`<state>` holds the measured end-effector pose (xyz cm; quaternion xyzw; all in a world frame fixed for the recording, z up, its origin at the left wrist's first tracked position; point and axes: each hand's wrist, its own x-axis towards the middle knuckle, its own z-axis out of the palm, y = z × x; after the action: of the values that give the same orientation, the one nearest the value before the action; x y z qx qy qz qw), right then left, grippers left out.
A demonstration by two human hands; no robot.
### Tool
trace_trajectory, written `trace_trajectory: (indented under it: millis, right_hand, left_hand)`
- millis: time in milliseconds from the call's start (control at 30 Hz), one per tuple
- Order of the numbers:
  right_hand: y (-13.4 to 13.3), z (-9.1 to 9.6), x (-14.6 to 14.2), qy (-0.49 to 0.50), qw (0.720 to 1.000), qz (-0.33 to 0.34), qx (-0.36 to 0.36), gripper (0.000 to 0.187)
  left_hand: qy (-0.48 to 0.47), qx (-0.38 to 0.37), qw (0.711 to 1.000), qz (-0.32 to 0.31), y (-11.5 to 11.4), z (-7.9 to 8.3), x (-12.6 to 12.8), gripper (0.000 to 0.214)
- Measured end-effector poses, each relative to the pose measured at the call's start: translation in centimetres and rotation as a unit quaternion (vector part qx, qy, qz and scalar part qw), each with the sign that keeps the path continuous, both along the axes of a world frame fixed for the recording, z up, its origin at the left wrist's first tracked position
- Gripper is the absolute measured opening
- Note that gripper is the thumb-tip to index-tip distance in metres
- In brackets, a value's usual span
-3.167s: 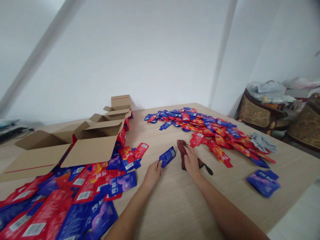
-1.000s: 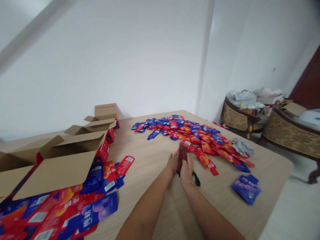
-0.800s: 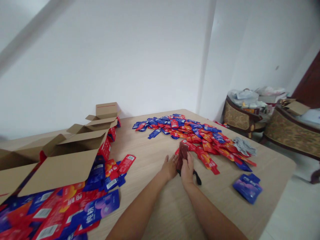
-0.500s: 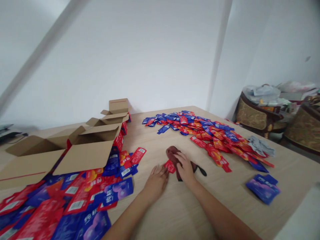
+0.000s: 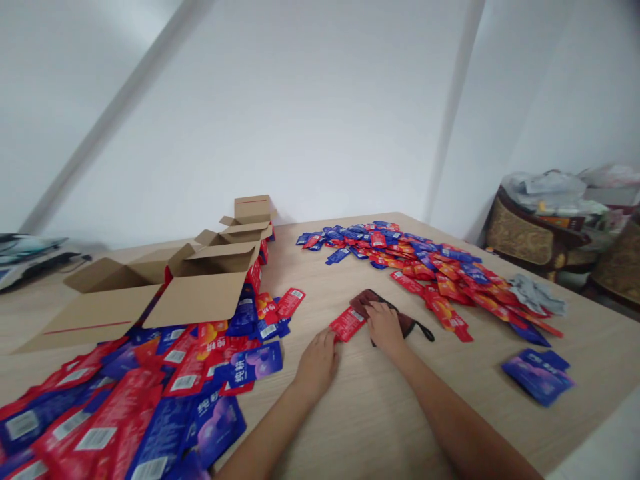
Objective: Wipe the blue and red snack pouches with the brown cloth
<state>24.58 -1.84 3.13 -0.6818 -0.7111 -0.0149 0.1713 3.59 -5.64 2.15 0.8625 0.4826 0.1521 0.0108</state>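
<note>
At the middle of the table, a red sachet (image 5: pixel 347 325) with white print lies flat. My left hand (image 5: pixel 317 361) is at its near left end, fingertips closed on the edge. Its other end meets a brown cloth-like piece (image 5: pixel 364 303) with dark edging and a black loop strap (image 5: pixel 424 330); whether this is a pouch or a folded cloth I cannot make out. My right hand (image 5: pixel 385 327) grips that brown piece from above with bent fingers, hiding part of it. The sachet's far end touches or slips under the brown piece.
Open cardboard boxes (image 5: pixel 200 300) stand in a row at left. Red and blue sachets (image 5: pixel 185 380) are heaped before them. Another sachet pile (image 5: pixel 425 257) spreads at right, with a grey cloth (image 5: pixel 533 293) on it. A blue packet (image 5: pixel 539 375) lies near the right edge.
The brown piece has opened out flatter and shifted off the red sachet, so more of the sachet shows. My left fingers have moved from the tabletop onto the sachet's edge. The view has turned slightly left.
</note>
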Motion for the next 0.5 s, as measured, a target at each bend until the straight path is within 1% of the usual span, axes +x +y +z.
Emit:
trace_trajectory:
  millis: [67,133,233,300,333,367,400,433,467,500]
  right_hand:
    - [-0.3,-0.4,-0.2,0.002,1.0,-0.006,0.005,0.045]
    - [-0.5,-0.8,-0.3,0.021,1.0,-0.004,0.019,0.045]
    - [-0.2,-1.2,0.4,0.087,0.994,-0.002,0.064,0.048]
    - [0.0,-1.3,1.1,0.148,0.982,-0.009,0.113,0.05]
    - [0.0,-1.1,1.2,0.177,0.974,-0.011,0.141,0.051]
    - [-0.2,-0.9,1.2,0.199,0.965,-0.008,0.168,0.052]
    - [-0.6,-0.7,0.8,0.213,0.958,0.002,0.19,0.053]
    - [-1.1,-0.3,0.2,0.216,0.955,0.021,0.202,0.053]
    - [-1.8,0.0,-0.7,0.208,0.956,0.055,0.2,0.053]
    - [-2.5,0.3,-1.8,0.191,0.96,0.097,0.183,0.053]
  left_hand:
    - [0.002,0.026,0.999,0.034,0.4,0.2,0.9,0.047]
    - [0.023,0.037,0.998,0.045,1.0,0.6,1.9,0.045]
    - [0.033,0.017,0.998,0.053,1.9,1.2,2.9,0.034]
    - [-0.014,-0.009,0.998,0.064,2.3,1.4,3.2,0.027]
    - [-0.061,-0.032,0.995,0.071,2.5,1.4,3.3,0.024]
    - [-0.123,-0.07,0.987,0.079,2.7,1.3,3.3,0.023]
    - [-0.198,-0.129,0.968,0.088,2.8,1.1,3.3,0.024]
    - [-0.273,-0.199,0.936,0.097,3.0,0.9,3.3,0.027]
    - [-0.335,-0.269,0.897,0.103,3.2,0.6,3.2,0.031]
    - [-0.378,-0.328,0.859,0.107,3.4,0.4,3.1,0.035]
